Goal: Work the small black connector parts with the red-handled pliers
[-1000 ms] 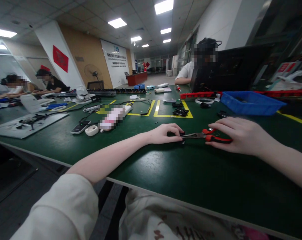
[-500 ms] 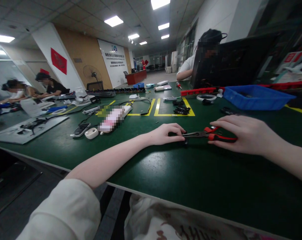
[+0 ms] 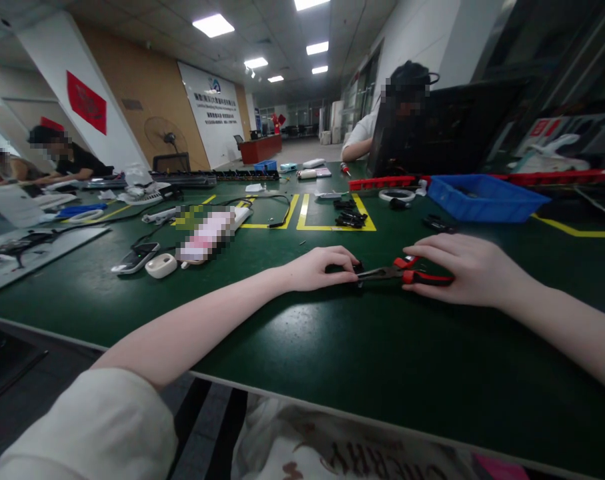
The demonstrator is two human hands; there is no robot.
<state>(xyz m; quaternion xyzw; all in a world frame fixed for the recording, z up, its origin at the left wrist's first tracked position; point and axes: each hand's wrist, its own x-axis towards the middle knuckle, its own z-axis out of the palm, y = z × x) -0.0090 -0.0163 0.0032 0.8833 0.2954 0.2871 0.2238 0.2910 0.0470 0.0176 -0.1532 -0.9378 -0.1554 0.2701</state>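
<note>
"CHERRY" is printed on the shirt [image 3: 362, 445], while on the wall sign [image 3: 207, 137] a logo [image 3: 214, 85] is followed by rows of Chinese characters [image 3: 213, 99] and a line of Latin letters [image 3: 216, 107] too blurred to be read surely.

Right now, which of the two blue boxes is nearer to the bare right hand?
The large, open blue plastic box beyond the bare right hand; the smaller blue box is farther back, toward the left.

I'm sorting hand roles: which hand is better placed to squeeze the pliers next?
Probably the right hand: it holds the pliers by their handles, while the left hand apparently pinches a small black part.
</note>
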